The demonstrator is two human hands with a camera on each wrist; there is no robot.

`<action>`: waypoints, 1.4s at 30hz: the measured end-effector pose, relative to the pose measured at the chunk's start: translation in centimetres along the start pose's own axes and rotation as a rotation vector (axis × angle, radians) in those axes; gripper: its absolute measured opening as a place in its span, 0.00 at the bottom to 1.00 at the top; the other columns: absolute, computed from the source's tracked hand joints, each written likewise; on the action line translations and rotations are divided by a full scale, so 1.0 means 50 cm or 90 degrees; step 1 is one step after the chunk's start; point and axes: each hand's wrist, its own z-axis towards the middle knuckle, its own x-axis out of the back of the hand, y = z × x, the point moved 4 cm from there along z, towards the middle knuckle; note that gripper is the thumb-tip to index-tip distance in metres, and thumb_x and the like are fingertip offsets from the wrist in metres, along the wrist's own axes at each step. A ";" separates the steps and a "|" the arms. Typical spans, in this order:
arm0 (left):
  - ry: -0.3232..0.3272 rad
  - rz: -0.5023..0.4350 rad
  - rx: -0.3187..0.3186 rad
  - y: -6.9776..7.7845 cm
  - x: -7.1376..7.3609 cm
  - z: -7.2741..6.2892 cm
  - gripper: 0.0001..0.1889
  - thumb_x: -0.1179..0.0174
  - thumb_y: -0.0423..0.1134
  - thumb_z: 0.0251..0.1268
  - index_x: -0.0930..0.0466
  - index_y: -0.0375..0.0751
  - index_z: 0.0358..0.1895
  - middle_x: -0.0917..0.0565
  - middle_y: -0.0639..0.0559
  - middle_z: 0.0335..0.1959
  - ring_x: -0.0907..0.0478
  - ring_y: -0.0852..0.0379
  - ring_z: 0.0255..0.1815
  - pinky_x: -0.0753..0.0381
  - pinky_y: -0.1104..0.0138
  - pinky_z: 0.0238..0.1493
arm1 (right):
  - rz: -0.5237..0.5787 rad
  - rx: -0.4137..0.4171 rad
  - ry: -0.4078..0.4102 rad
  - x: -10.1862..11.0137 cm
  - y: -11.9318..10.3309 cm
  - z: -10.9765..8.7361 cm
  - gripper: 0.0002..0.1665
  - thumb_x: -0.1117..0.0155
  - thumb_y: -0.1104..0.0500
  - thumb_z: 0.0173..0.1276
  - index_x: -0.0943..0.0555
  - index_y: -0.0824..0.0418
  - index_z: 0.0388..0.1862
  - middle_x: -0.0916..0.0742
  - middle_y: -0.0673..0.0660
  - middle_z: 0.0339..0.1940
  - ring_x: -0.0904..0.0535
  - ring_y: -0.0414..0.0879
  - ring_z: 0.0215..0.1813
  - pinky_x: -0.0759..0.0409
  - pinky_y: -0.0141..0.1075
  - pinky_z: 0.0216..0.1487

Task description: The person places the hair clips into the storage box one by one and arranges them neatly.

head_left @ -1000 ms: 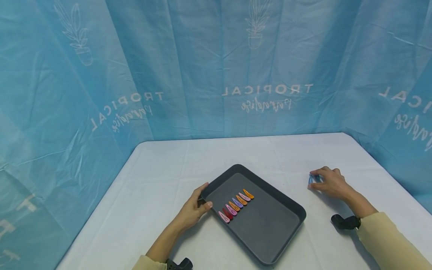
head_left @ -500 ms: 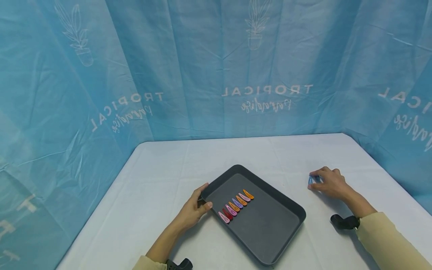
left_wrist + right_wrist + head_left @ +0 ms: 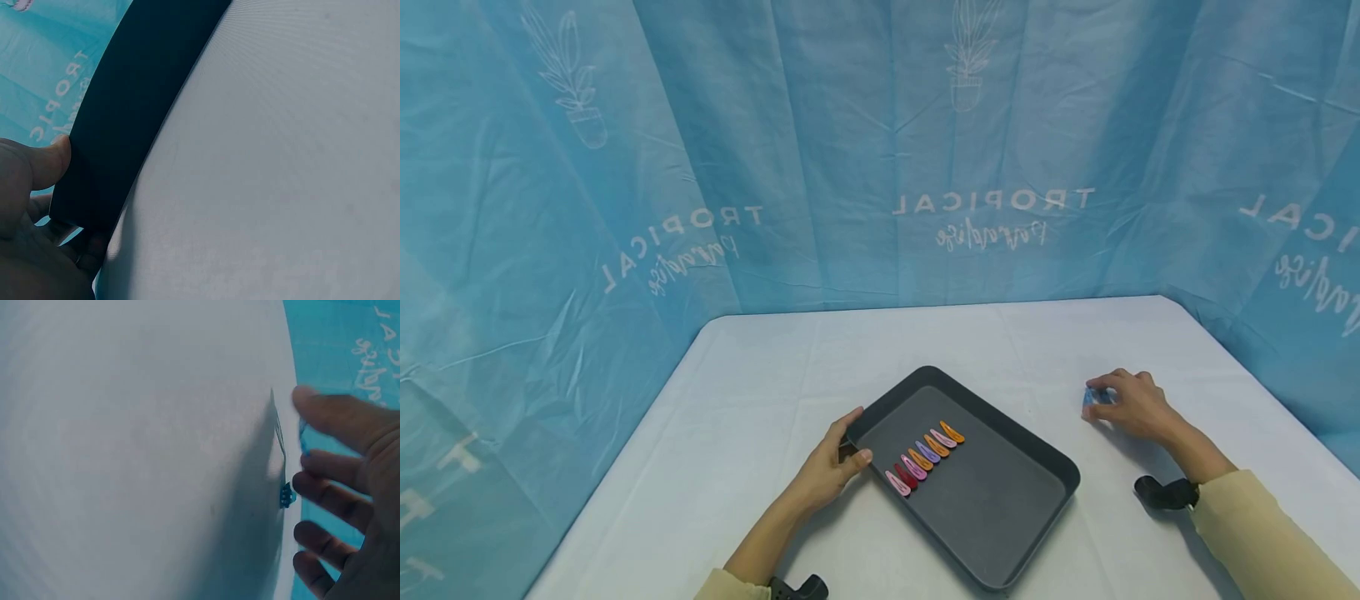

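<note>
In the head view my left hand [image 3: 829, 471] grips the left corner of a dark grey baking tray [image 3: 992, 550]. The left wrist view has the thumb [image 3: 53, 162] against the tray's outer wall [image 3: 131, 119], fingers partly hidden beneath. Several snap hair clips [image 3: 922, 459] in pink, red, orange and purple lie in a slanted row inside the tray. Off to the right, my right hand [image 3: 1133, 405] holds a small blue see-through thing [image 3: 1097, 397] between thumb and forefinger, close over the table. I cannot tell what kind of thing it is; the fingers cover much of it.
A white cloth covers the table [image 3: 760, 375]. Blue printed curtains [image 3: 850, 150] hang behind it and along both sides. A black wrist camera [image 3: 1165, 493] on the right arm sits low over the cloth, and another [image 3: 801, 587] is at the left wrist.
My right hand has shifted very slightly left, and the blue thing between its fingers looks a little different in shape. The left hand, tray and clips stay where they were.
</note>
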 end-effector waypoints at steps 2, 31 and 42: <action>0.002 0.005 0.002 -0.001 0.000 0.000 0.36 0.43 0.42 0.67 0.49 0.50 0.74 0.48 0.39 0.76 0.52 0.33 0.74 0.46 0.36 0.67 | 0.012 0.007 0.001 0.004 -0.007 0.003 0.34 0.31 0.47 0.57 0.24 0.67 0.58 0.24 0.71 0.57 0.37 0.66 0.54 0.34 0.58 0.46; 0.006 0.010 -0.020 0.004 0.002 -0.001 0.35 0.42 0.41 0.66 0.48 0.49 0.74 0.46 0.37 0.75 0.47 0.31 0.72 0.40 0.37 0.64 | 0.091 0.201 0.003 0.029 -0.237 0.027 0.33 0.29 0.50 0.57 0.24 0.60 0.60 0.22 0.61 0.58 0.35 0.53 0.55 0.27 0.53 0.50; 0.006 -0.018 -0.006 -0.002 -0.001 0.000 0.36 0.42 0.41 0.66 0.48 0.49 0.74 0.47 0.37 0.75 0.47 0.32 0.73 0.41 0.38 0.66 | 0.101 0.276 -0.031 0.004 -0.299 0.035 0.31 0.29 0.54 0.57 0.24 0.57 0.60 0.21 0.57 0.58 0.34 0.51 0.56 0.27 0.51 0.52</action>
